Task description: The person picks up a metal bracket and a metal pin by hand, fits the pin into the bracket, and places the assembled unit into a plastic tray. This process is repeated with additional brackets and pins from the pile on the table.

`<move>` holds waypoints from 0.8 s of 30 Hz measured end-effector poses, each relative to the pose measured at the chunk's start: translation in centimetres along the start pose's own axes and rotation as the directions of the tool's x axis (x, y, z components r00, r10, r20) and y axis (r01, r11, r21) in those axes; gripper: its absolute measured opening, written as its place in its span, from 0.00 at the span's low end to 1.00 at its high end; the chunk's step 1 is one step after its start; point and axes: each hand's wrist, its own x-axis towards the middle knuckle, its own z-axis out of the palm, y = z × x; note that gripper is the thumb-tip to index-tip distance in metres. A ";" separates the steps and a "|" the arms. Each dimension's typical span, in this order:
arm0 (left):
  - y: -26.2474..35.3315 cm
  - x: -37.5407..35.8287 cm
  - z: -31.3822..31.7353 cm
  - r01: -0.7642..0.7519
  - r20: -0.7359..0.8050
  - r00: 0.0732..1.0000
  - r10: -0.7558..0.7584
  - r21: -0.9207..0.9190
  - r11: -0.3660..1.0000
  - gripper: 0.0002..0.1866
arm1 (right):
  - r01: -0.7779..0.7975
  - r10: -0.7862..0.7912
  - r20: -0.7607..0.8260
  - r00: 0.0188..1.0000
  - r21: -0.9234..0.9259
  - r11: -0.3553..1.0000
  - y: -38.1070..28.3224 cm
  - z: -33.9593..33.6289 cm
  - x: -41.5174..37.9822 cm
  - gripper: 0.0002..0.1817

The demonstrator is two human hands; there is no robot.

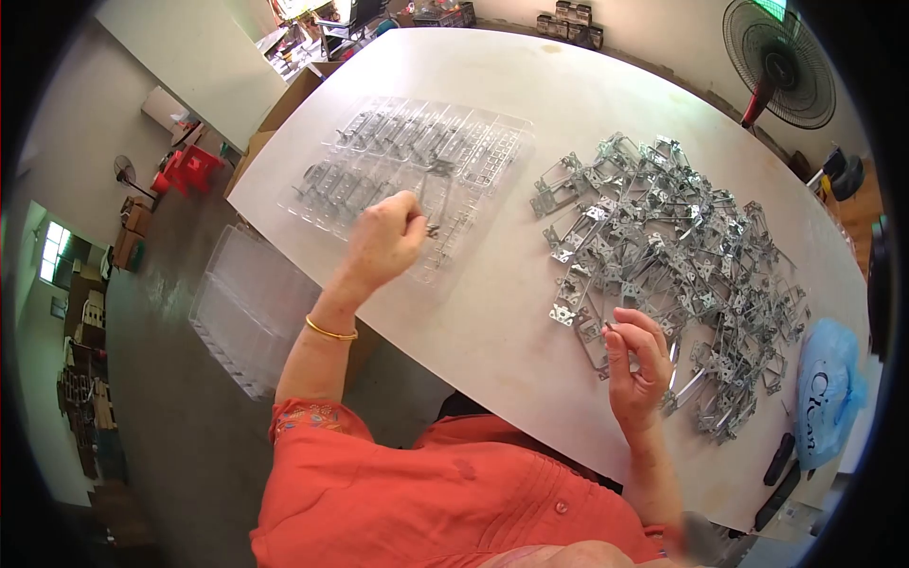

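My left hand (386, 237) is closed, thumb against fingers, over the near part of a clear plastic tray (516, 142). It pinches the lower end of a thin metal bracket (437, 170), which reaches up across the tray. Rows of similar metal brackets (407, 131) lie in the tray's compartments. Beside the near left edge of a heap of silvery metal brackets (663, 237), my right hand (639, 369) is raised with thumb and forefinger together. A tiny dark piece (609, 326) shows at those fingertips, too small to name.
The white table (492, 331) has a curved far edge. A blue plastic bag (826, 388) and black-handled tools (778, 478) sit at the right. Below the table's left edge is another clear tray (246, 308). A fan (778, 66) stands beyond the far right side.
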 end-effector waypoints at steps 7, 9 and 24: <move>-3.0 0.6 -1.6 0.022 0.096 0.995 -0.037 0.156 0.988 0.07 | -0.046 0.044 0.038 0.998 0.051 0.998 0.3 0.5 -0.4 0.06; -3.1 1.1 -2.0 -0.048 0.170 0.985 0.011 0.215 0.976 0.08 | -0.049 0.046 0.046 0.998 0.054 0.997 0.4 0.5 -0.5 0.06; -3.5 2.3 0.2 0.044 0.263 0.953 -0.148 0.364 0.930 0.11 | -0.058 0.050 0.087 0.995 0.086 0.995 0.2 0.6 -0.5 0.06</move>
